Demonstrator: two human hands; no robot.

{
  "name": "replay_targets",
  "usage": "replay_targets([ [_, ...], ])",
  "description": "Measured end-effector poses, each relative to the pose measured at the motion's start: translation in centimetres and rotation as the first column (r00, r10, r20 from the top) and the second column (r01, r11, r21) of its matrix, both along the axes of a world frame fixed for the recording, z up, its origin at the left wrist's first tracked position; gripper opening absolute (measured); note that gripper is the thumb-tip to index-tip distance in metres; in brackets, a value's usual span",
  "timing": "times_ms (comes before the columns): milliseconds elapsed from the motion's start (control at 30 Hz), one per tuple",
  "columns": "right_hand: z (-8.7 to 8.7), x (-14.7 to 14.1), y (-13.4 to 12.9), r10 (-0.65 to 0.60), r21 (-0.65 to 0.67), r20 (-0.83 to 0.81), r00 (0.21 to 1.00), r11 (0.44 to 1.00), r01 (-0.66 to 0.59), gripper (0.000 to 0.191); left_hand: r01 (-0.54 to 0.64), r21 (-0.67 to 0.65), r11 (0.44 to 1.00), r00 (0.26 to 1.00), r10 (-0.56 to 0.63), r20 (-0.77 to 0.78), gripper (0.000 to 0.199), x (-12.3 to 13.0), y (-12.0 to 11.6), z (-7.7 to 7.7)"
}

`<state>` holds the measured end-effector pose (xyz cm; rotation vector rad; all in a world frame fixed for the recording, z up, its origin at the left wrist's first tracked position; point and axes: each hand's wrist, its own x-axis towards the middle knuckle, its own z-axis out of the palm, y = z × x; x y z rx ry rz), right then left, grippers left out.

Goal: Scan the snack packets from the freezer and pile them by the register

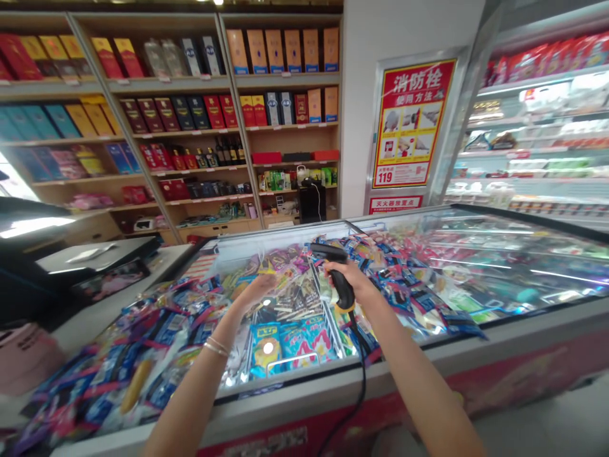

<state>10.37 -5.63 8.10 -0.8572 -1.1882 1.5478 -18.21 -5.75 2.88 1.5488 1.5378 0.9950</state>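
Observation:
My right hand (349, 279) is wrapped round the handle of a black barcode scanner (343, 291), whose head points left and whose cable hangs down over the freezer's front. My left hand (261, 289) reaches over the glass-topped chest freezer (304, 387); motion blurs its fingers, and I cannot make out whether they hold anything. Beneath both hands, blue ice-cream packets (304, 343) and other wrapped packets show inside the freezer. Blue snack packets (399, 285) lie in a heap on the glass to the right of the scanner.
More blue packets (118, 355) are piled at the left, beside a pink container (28, 358) and a counter with a screen (114, 279). Shelves of boxes and bottles (181, 114) stand behind. At the right are a red poster (413, 124) and a lit display fridge (537, 127).

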Motion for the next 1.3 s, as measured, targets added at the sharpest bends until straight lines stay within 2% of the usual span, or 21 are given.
replay_targets([
  [100,-1.0,-3.2,-0.8,0.107,0.025,0.133,0.985,0.993,-0.111,0.01,-0.004,-0.025,1.0,0.982,0.008,0.19,0.058,-2.1,-0.9,-0.1],
  [167,-1.8,-4.8,-0.6,0.142,0.055,0.251,0.958,0.986,-0.16,0.008,-0.06,0.022,0.998,0.953,0.05,0.3,0.065,-3.3,-1.2,-0.1],
  [333,-3.2,-6.3,0.4,0.119,0.123,0.456,0.882,0.973,-0.195,0.007,-0.302,0.111,0.947,0.863,0.222,0.455,0.057,-5.1,-1.5,0.3],
  [400,-3.5,-6.3,0.4,0.111,0.144,0.506,0.855,0.967,-0.211,0.008,-0.368,0.123,0.922,0.805,0.25,0.538,0.055,-5.2,-1.6,0.5],
  [500,-3.7,-6.1,0.3,0.105,0.166,0.535,0.838,0.96,-0.226,0.01,-0.393,0.121,0.912,0.726,0.227,0.649,0.051,-5.0,-1.9,0.8],
  [600,-3.7,-6.0,0.1,0.128,0.15,0.5,0.856,0.961,-0.231,0.012,-0.387,0.094,0.917,0.692,0.222,0.687,0.05,-4.5,-2.1,1.0],
  [733,-3.5,-6.1,-0.2,0.128,0.157,0.465,0.876,0.962,-0.224,0.013,-0.441,0.125,0.889,0.729,0.273,0.628,0.054,-4.0,-1.9,0.7],
  [833,-3.4,-6.0,-0.7,0.068,0.223,0.541,0.838,0.95,-0.221,0.016,-0.461,0.163,0.872,0.785,0.315,0.533,0.057,-4.0,-1.6,0.2],
  [967,-3.2,-6.0,-1.3,0.06,0.291,0.617,0.785,0.909,-0.299,0.02,-0.463,0.264,0.846,0.87,0.378,0.315,0.052,-4.2,-1.5,-0.2],
  [1100,-2.9,-6.2,-1.8,0.046,0.309,0.665,0.745,0.892,-0.331,0.019,-0.451,0.342,0.824,0.892,0.428,0.144,0.049,-4.0,-1.9,-0.1],
  [1300,-2.8,-6.3,-2.1,0.014,0.32,0.727,0.686,0.878,-0.357,0.02,-0.409,0.353,0.842,0.911,0.4,0.101,0.049,-3.6,-2.0,-0.1],
])
